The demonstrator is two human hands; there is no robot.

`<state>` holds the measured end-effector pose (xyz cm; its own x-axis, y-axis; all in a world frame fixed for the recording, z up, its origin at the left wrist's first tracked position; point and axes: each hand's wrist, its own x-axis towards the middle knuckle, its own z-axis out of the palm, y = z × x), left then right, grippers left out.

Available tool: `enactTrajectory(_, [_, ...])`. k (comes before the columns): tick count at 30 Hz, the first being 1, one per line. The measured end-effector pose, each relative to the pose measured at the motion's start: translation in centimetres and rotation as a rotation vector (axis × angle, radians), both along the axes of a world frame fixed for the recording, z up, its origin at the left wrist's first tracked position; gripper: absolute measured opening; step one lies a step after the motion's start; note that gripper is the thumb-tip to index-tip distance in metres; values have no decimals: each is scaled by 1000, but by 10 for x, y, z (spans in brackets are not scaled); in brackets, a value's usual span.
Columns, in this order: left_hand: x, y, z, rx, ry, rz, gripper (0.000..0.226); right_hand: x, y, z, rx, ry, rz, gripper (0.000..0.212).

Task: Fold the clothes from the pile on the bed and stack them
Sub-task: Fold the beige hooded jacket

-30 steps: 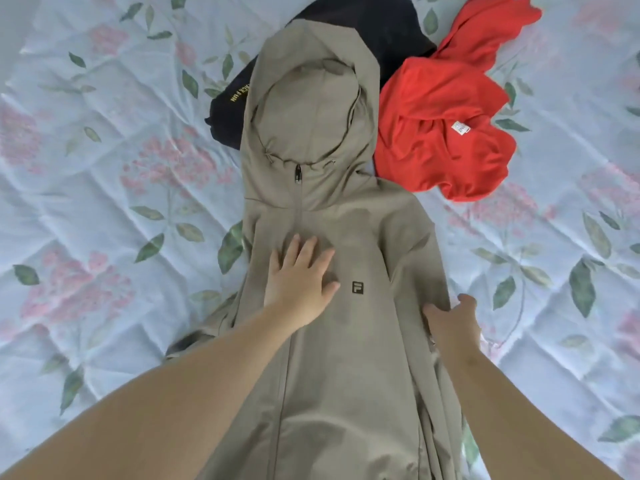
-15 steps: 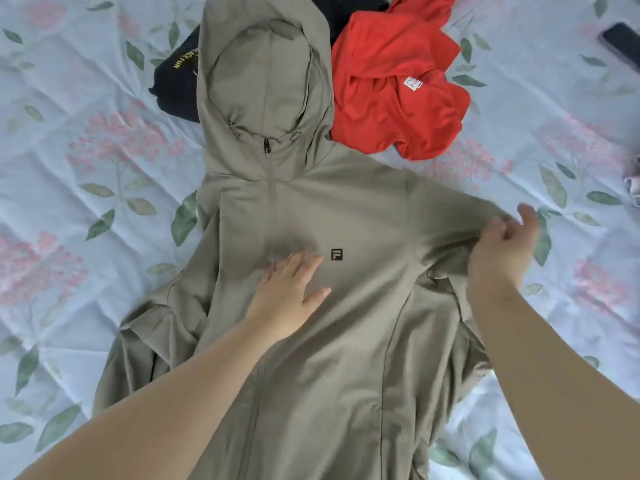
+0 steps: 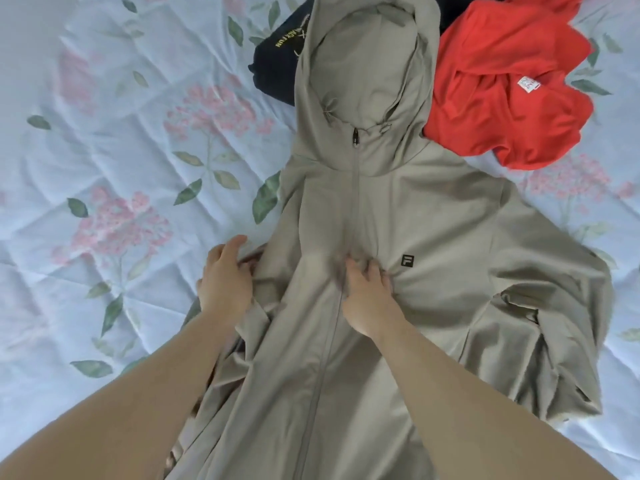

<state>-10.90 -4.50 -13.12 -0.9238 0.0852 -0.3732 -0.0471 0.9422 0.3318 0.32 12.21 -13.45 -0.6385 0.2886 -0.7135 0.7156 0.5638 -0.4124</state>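
While the khaki jacket (image 3: pixel 433 220) lies face-up on the bed (image 3: pixel 104 150) for flattening, your left hand (image 3: pixel 225 275) grips its side fabric. Your right hand (image 3: pixel 367 292) rests on the chest, its grip too blurred to tell. Next, probably, you draw out the bunched sleeve (image 3: pixel 242 341).

Left of your grip, the bed cover (image 3: pixel 114 161) is pale blue quilted cloth, printed with pink flower clusters and green leaves and creased along its stitching. It runs on to the right of your grip too, under soft, even light.
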Motion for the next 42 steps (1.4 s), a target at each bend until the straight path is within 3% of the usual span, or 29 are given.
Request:
enactTrajectory(3, [-8,-14,-7,60,-213,-19,53,-15,0,0,4,-139,6,68])
enactTrajectory(6, [-17,-16,-8,158,-399,-60,17,-24,-5,-1,53,-217,51,72])
enactTrajectory(7, [-25,-17,-5,171,-364,-80,4,-25,-8,-1,74,-242,45,73])
enactTrajectory(9, [-55,-27,2,240,-154,21,11,-29,-12,-4,102,-282,40,73])
enactTrajectory(12, [-110,-53,28,511,166,448,17,-33,-14,-7,125,-310,61,73])
enactTrajectory(14, [-123,-60,36,603,257,429,14,-33,-14,-9,133,-322,62,74])
enactTrajectory(16, [-114,-51,32,572,222,209,23,-32,-14,-11,128,-331,49,75])
enactTrajectory(18, [-91,-43,16,380,124,94,59,-31,-14,-12,125,-335,41,76])
enactTrajectory(20, [-67,-47,-1,122,14,159,85,-30,-14,-13,124,-331,40,77])
enactTrajectory(22, [-55,-58,-10,60,-117,284,93,-29,-14,-14,123,-329,38,78])
enactTrajectory(24, [-59,-70,-16,214,-195,383,75,-27,-15,-15,123,-322,28,81])
enactTrajectory(27, [-78,-86,-12,446,-103,455,18,-27,-16,-16,128,-316,23,83])
enactTrajectory(28, [-83,-89,-7,524,-58,471,10,-26,-16,-16,129,-320,21,84])
enactTrajectory(31, [-91,-93,-2,477,114,283,13,-25,-16,-17,122,-318,4,85])
enactTrajectory(35, [-64,-77,-6,17,-11,-107,76,-22,-15,-15,116,-257,-30,85])
enactTrajectory(37, [-35,-59,-3,-108,59,-257,76,-15,-9,-9,49,-166,-76,79])
enactTrajectory(40, [8,-19,2,-57,91,-572,70,9,11,0,-77,108,-342,63])
enactTrajectory(42, [32,13,1,-31,14,-779,66,35,26,9,26,271,-560,52])
